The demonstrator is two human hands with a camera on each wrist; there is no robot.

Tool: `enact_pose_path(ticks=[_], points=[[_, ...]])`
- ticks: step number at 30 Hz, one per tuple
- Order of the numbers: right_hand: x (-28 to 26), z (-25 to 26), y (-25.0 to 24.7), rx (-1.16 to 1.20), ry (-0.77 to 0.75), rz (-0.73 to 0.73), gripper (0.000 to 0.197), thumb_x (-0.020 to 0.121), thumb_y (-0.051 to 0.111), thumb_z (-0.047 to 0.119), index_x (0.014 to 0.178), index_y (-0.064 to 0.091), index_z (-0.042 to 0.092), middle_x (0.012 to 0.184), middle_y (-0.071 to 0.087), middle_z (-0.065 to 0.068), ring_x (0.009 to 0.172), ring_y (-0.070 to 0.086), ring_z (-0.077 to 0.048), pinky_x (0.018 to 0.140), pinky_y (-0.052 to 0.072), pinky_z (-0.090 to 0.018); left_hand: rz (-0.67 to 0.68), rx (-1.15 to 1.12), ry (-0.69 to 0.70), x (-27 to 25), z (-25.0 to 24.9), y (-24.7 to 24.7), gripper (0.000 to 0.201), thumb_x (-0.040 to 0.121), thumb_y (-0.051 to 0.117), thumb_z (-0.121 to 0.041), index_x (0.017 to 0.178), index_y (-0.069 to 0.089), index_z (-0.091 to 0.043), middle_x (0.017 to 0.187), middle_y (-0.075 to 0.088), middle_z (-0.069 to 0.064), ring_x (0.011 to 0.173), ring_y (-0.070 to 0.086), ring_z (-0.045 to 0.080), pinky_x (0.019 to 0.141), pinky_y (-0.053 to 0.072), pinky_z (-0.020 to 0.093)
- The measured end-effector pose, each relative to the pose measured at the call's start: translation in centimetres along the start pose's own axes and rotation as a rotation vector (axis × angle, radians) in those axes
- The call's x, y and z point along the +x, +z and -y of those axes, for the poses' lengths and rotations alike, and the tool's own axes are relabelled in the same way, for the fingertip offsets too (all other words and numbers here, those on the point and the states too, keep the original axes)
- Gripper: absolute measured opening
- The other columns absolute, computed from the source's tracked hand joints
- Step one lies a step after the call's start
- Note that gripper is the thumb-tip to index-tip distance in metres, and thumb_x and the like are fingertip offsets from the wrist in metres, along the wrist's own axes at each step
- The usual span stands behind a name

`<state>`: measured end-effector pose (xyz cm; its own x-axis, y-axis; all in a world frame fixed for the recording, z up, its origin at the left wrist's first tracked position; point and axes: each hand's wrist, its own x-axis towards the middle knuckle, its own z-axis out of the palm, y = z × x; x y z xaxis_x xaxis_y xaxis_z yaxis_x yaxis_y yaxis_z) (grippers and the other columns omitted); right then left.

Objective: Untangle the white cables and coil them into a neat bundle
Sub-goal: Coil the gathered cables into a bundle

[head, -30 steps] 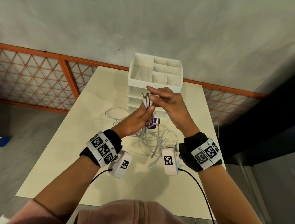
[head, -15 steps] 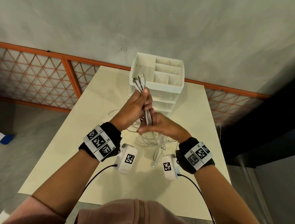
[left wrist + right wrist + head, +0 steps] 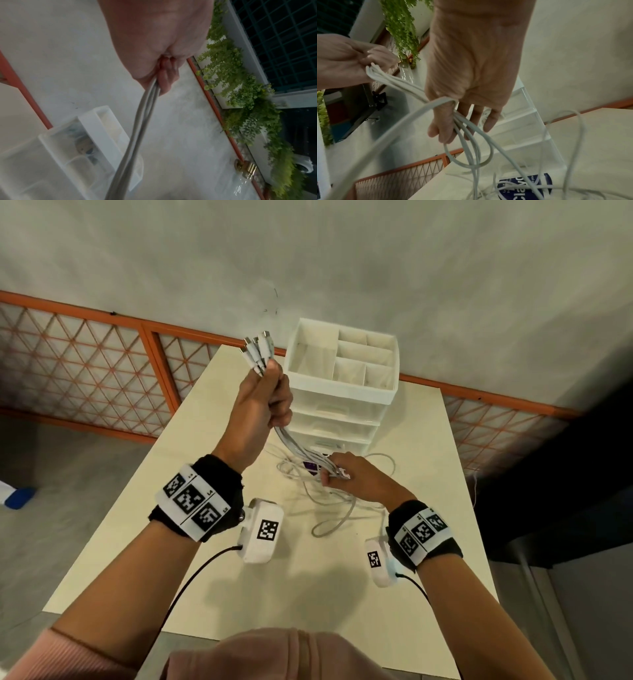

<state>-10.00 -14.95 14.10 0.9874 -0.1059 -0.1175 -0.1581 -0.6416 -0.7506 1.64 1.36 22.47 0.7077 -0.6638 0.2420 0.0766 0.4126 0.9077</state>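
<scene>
Overhead, cream table (image 3: 144,529) — grey wall (image 3: 376,251), orange lattice (image 3: 68,364)

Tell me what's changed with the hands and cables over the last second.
The left hand rose up and away, lifting the cable ends it grips. The right hand let go of the ends, slid down the white cables and now holds them low. The drawer organizer and table stayed put.

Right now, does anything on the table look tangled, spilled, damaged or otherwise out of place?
Only the loose white cables: their slack lies in crossing loops on the cream table, draped over a small purple-labelled item. The left hand grips the plug ends; the right hand holds the strands lower down. No damage shows.
</scene>
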Motion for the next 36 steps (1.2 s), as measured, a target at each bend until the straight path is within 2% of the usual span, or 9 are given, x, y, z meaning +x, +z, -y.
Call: enact_pose_path(ticks=[7,10,13,18,23,27,30,32,36], points=[[-0.6,0.7,-1.8,0.058,0.043,0.007,0.029,0.079,0.065,-0.004,0.077,0.063,0.024,0.084,0.059,0.003,0.082,0.059,-0.013,0.076,0.045,-0.030,0.304,0.987,-0.110,-1.1,1.8,-1.8,0.043,0.054,0.086,-0.042,0.077,0.057,-0.020,0.054,0.040,-0.010,0.045,0.032,0.006,0.045,0.030,0.015],[-0.8,2.2,-3.1,0.079,0.032,0.032,0.017,0.079,0.068,-0.002,0.087,0.069,0.014,0.084,0.059,0.003,0.082,0.057,-0.015,0.076,0.045,-0.023,0.345,0.995,-0.152,-1.6,3.1,-2.0,0.044,0.056,0.088,-0.039,0.086,0.063,-0.020,0.070,0.056,-0.012,0.055,0.046,0.005,0.051,0.036,0.015],[-0.6,2.8,-3.5,0.100,0.027,0.020,0.018,0.081,0.071,0.009,0.099,0.068,0.010,0.086,0.062,0.003,0.077,0.059,-0.012,0.071,0.046,-0.015,0.437,0.998,-0.232,-1.6,3.4,-1.7,0.012,0.075,0.078,-0.027,0.080,0.070,-0.020,0.051,0.060,-0.022,0.045,0.047,-0.001,0.048,0.033,0.011],[-0.8,0.0,-3.4,-0.024,-0.017,-0.230,0.043,0.086,0.067,0.015,0.126,0.052,0.014,0.120,0.050,-0.006,0.113,0.049,-0.016,0.098,0.040,-0.023,0.427,0.862,-0.204,-0.5,2.6,-2.6,0.023,0.088,0.065,-0.024,0.065,0.068,-0.021,0.059,0.069,-0.012,0.054,0.059,0.002,0.058,0.041,0.013],[-2.3,-3.5,-3.3,-0.093,0.100,-0.345,0.024,0.101,0.038,0.023,0.102,0.059,0.010,0.070,0.059,-0.006,0.057,0.054,-0.018,0.063,0.048,-0.032,0.206,0.826,-0.103,1.1,1.1,-5.1,0.027,0.092,0.057,-0.022,0.068,0.060,-0.012,0.063,0.064,-0.007,0.059,0.055,0.004,0.061,0.040,0.014],[-4.7,-7.4,-1.4,-0.190,0.306,-0.284,0.028,0.102,0.029,0.029,0.082,0.048,0.027,0.058,0.048,0.001,0.057,0.049,-0.026,0.065,0.044,-0.039,0.160,0.790,-0.028,1.7,-0.5,-6.1,0.023,0.098,0.046,-0.020,0.083,0.057,-0.006,0.067,0.053,-0.002,0.057,0.045,0.004,0.055,0.036,0.014],[-5.2,-8.8,0.3,-0.216,0.466,-0.167,0.028,0.102,0.027,0.036,0.091,0.053,0.030,0.067,0.055,0.000,0.072,0.058,-0.031,0.077,0.047,-0.040,0.209,0.880,-0.023,2.1,-0.1,-5.5,0.021,0.099,0.043,-0.017,0.084,0.054,-0.008,0.064,0.049,-0.004,0.050,0.044,0.001,0.054,0.035,0.012],[-4.9,-8.7,0.7,-0.195,0.565,-0.050,0.032,0.100,0.037,0.037,0.127,0.049,0.025,0.089,0.063,-0.009,0.091,0.061,-0.030,0.084,0.044,-0.035,0.240,0.903,-0.043,2.1,0.7,-5.1,0.019,0.099,0.043,-0.017,0.085,0.054,-0.010,0.066,0.050,-0.006,0.056,0.046,0.002,0.062,0.038,0.019],[-3.8,-6.5,-0.5,-0.120,0.548,0.072,0.134,0.064,0.078,0.052,0.148,-0.021,0.019,0.159,0.009,-0.017,0.146,0.015,-0.028,0.118,0.020,-0.043,0.326,1.011,-0.048,1.9,1.1,-4.5,0.021,0.097,0.047,-0.020,0.079,0.055,-0.023,0.068,0.056,-0.004,0.065,0.053,0.020,0.068,0.043,0.032]])
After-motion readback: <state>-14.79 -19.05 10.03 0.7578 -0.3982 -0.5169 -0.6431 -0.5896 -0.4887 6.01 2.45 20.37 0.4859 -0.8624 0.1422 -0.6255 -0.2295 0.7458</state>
